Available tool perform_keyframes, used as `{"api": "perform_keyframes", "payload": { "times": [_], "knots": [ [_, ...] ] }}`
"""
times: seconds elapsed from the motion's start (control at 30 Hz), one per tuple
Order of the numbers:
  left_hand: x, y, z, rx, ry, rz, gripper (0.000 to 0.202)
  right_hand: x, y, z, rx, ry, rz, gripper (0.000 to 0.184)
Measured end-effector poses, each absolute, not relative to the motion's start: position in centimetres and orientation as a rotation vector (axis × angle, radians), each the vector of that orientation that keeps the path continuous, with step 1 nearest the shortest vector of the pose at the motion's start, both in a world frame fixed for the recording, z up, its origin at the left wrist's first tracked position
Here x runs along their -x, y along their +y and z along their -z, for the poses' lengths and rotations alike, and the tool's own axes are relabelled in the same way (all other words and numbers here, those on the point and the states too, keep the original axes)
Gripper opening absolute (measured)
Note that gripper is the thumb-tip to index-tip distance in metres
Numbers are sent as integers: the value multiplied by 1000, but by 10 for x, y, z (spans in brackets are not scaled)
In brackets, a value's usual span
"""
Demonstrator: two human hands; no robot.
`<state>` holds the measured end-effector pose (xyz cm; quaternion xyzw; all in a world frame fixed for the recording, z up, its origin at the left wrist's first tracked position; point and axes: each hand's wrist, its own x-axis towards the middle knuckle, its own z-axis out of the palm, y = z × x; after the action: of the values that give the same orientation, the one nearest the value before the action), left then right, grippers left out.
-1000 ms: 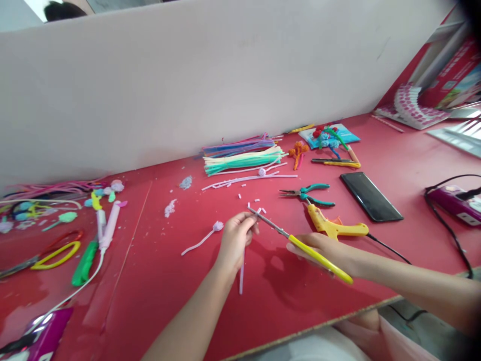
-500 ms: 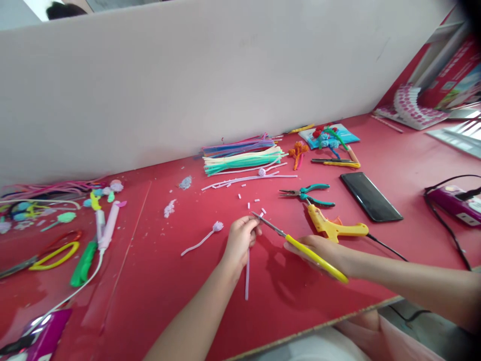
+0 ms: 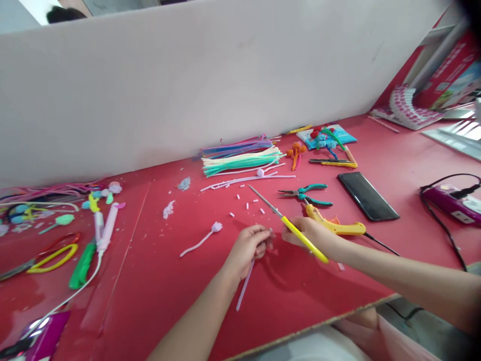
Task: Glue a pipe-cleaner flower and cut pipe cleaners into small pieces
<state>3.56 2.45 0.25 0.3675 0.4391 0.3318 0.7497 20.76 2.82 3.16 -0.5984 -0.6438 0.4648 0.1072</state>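
Pipe cleaner (image 3: 244, 287), pale lilac, slants across the red table (image 3: 158, 281) left of the glue gun (image 3: 340, 228), its upper end pinched steady in the left hand (image 3: 250, 246) grip; the right hand (image 3: 306, 231) grip is clamped on the scissors (image 3: 271, 206), blades angled away from the fingers

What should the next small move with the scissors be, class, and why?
Probably tilt the scissors down so the blades meet the pipe cleaner just beyond the left hand. The left hand pinches the pipe cleaner near its upper end, while the right hand holds the scissors with the blades pointing away, clear of it. Short cut bits lie on the table.
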Motion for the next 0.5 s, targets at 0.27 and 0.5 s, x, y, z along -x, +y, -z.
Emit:
{"api": "perform_keyframes", "payload": {
  "times": [0.27,0.5],
  "knots": [
    [-35,20,-10,-809,940,-664,17,-190,29,-33,1560,-1804,-1425,19],
    [-34,19,-11,-810,900,-634,17,-192,29,-38,1547,-1815,-1412,12]
  ]
}}
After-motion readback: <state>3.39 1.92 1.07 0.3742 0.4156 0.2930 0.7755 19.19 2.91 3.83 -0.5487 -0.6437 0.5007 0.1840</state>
